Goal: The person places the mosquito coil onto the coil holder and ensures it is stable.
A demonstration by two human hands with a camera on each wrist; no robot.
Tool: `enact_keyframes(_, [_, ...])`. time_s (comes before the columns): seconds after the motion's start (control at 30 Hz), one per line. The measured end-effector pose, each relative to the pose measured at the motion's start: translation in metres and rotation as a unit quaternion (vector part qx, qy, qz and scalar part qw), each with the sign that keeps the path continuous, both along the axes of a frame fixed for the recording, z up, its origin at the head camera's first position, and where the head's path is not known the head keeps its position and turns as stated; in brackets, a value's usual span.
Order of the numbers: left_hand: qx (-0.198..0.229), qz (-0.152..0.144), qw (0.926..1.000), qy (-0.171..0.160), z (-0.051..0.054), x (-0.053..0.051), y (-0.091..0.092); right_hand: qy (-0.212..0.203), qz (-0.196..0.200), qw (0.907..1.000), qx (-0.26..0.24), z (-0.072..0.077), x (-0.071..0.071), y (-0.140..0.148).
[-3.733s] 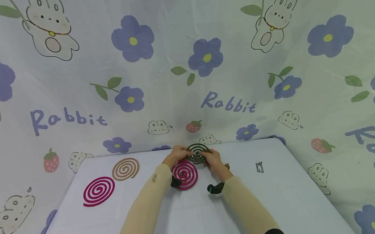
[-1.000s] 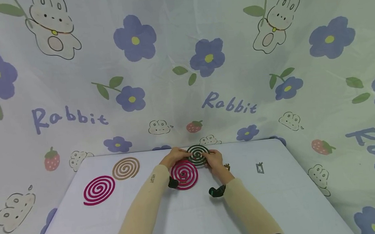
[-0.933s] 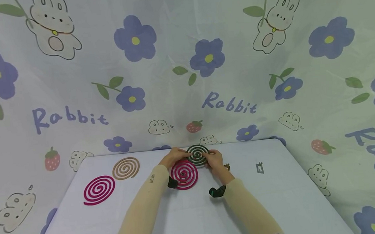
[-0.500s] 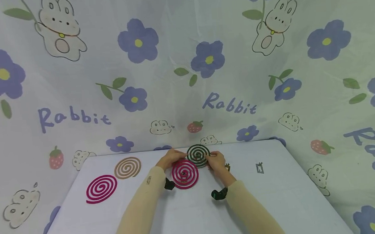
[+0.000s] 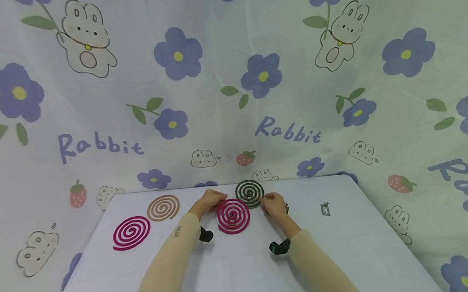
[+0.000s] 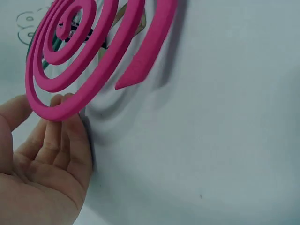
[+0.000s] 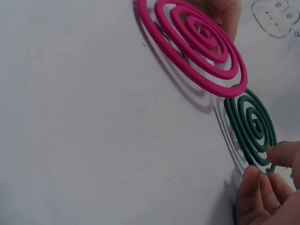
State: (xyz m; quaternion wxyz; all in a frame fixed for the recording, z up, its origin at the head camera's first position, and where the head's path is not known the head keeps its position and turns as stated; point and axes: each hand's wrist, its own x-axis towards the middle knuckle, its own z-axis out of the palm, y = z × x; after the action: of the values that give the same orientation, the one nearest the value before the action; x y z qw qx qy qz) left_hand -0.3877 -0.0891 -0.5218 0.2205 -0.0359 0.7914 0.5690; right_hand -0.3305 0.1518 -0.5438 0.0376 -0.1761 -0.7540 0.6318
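"Head view first. What's on the bench [image 5: 243, 272]?"

"Two bare hands and two coils in the middle of my screen. The right hand [image 5: 274, 204] pinches the lower right edge of the green coil [image 5: 249, 193]. The left hand [image 5: 208, 201] is at the upper left of the near pink coil [image 5: 232, 214], which stands in front of the green one."

"And further out?"

"To the left I get a second pink coil [image 5: 131, 232] with a tan coil [image 5: 163, 208] just behind it, both flat. A brownish piece [image 5: 287, 209] pokes out beside the right hand, and a small grey piece [image 5: 325, 209] lies well apart to its right. Behind it all hangs a printed cloth [image 5: 216, 120]."

"Left wrist view: are those fingers clamped on anything?"

"Not that I can see. Thumb and fingers [image 6: 77, 140] are apart, the fingers behind the near pink coil's rim, the thumb just beside it. I can't tell whether they touch it. The coil is raised, its shadow falling on the white surface."

"Right wrist view?"

"Firmer there. Thumb and fingers are clamped on the outer end of the green coil, which is tilted above the bench. At the top, the left hand shows behind the near pink coil."
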Motion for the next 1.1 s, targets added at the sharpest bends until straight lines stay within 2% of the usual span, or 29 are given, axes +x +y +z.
enact_keyframes(0.33, [-0.010, -0.003, 0.9998, 0.020, -0.007, 0.015, -0.021, 0.003, 0.027, 0.9995, -0.013, -0.011, 0.012, -0.001])
enact_keyframes(0.43, [-0.004, -0.002, 0.9997, 0.024, -0.006, 0.021, -0.026, 0.007, 0.037, 0.9992, -0.009, -0.010, 0.019, 0.000])
enact_keyframes(0.77, [0.003, -0.018, 0.9974, 0.070, -0.007, 0.041, -0.037, 0.027, 0.075, 0.9966, 0.020, -0.003, 0.043, 0.001])
enact_keyframes(1.1, [-0.021, -0.031, 0.9922, 0.119, -0.002, 0.059, -0.054, 0.028, 0.107, 0.9931, 0.037, 0.003, 0.062, 0.001])
